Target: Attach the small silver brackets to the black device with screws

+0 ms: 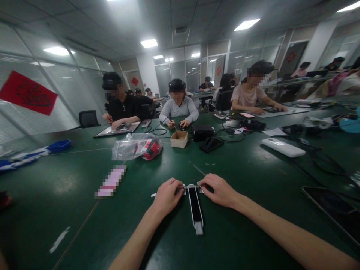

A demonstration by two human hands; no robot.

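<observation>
On the table [84, 228], a narrow device [196, 206] is set lengthwise at the near middle, its far end held between the left hand [168, 194] and the right hand [218, 189]. To the left, a flat oblong item [111, 181] is laid; farther left and back, a tray [59, 146] is placed. Behind the device, a plastic bag [126, 146], an open box [179, 143] and a case [202, 132] are lined up from left to right. At the right edge, a flat screen [333, 210] is laid, with an oblong unit [283, 147] set behind. Along the table's far side, three people [179, 109] are seated.
</observation>
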